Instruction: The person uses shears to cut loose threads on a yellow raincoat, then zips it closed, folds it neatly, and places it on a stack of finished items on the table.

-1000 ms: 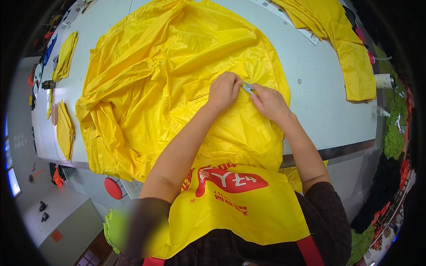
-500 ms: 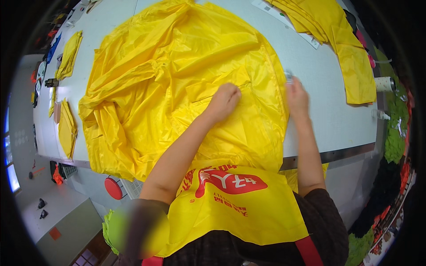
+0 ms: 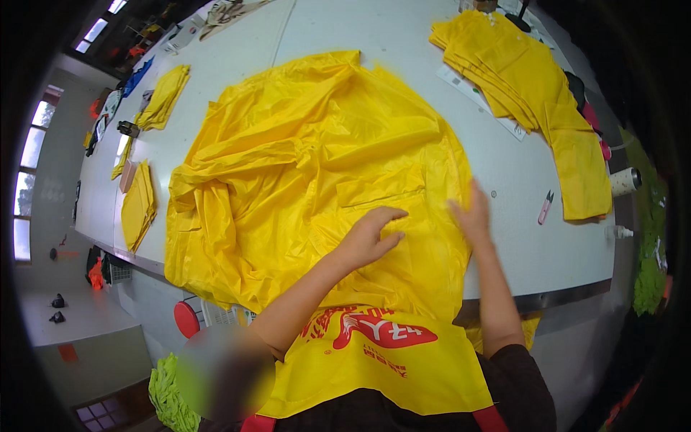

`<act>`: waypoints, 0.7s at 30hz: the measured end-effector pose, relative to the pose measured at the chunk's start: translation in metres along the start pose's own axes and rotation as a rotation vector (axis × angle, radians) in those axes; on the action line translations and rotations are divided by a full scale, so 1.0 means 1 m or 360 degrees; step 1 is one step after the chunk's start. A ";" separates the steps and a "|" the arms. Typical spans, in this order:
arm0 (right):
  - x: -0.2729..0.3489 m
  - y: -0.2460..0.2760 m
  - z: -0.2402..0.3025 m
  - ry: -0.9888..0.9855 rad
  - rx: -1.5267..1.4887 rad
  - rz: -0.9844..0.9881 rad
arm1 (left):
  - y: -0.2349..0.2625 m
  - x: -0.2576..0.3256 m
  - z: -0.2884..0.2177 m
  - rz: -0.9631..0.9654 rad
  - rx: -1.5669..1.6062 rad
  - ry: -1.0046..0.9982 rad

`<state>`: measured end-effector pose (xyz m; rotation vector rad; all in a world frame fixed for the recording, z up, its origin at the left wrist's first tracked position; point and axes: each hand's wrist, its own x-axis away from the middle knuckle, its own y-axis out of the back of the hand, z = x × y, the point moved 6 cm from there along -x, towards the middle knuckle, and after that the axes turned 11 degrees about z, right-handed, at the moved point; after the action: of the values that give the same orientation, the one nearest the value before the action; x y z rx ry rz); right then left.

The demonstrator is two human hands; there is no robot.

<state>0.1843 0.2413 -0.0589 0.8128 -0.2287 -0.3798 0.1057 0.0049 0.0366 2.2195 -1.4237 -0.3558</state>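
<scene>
A large yellow garment (image 3: 288,137) of thin, shiny fabric lies spread and wrinkled on the white table, with a pocket-like flap (image 3: 381,186) sewn on its right half. My left hand (image 3: 376,234) rests over the fabric just below that flap, thumb and fingers apart, holding nothing. At the garment's right edge is my right hand (image 3: 473,216), slightly blurred, its thumb and fingers apart and nothing visible in it. Pink-handled thread snips (image 3: 546,207) lie on the table to the right of it.
Stacked yellow fabric pieces (image 3: 504,65) lie at the far right over a white sheet (image 3: 497,111). A cylindrical container (image 3: 625,181) and a small clear bottle (image 3: 620,232) are at the right edge. Folded yellow pieces (image 3: 139,205) lie left. The table's front edge (image 3: 554,297) passes below my arms.
My right hand has come back to the garment's edge, and the snips now lie on the table. My left hand has gone from closed to open. The view has tilted upward.
</scene>
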 end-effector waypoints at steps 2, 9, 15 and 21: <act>0.005 -0.056 0.048 0.0273 -0.0228 0.0060 | 0.024 -0.008 0.000 -0.0220 -0.0107 -0.0007; 0.143 -0.205 0.238 0.0605 -0.1045 0.2186 | 0.125 -0.012 -0.002 -0.0827 -0.1722 0.0370; 0.240 -0.146 0.321 0.1691 -0.0901 0.2708 | 0.083 0.106 0.110 0.0335 -0.1298 0.1265; 0.141 -0.095 0.349 0.1539 -0.0456 0.2035 | 0.049 0.241 -0.027 0.0280 -0.1125 0.0947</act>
<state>0.1707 -0.1079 0.1113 0.3639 0.2351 1.1518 0.1825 -0.2227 0.0941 1.4421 -0.9536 -0.0919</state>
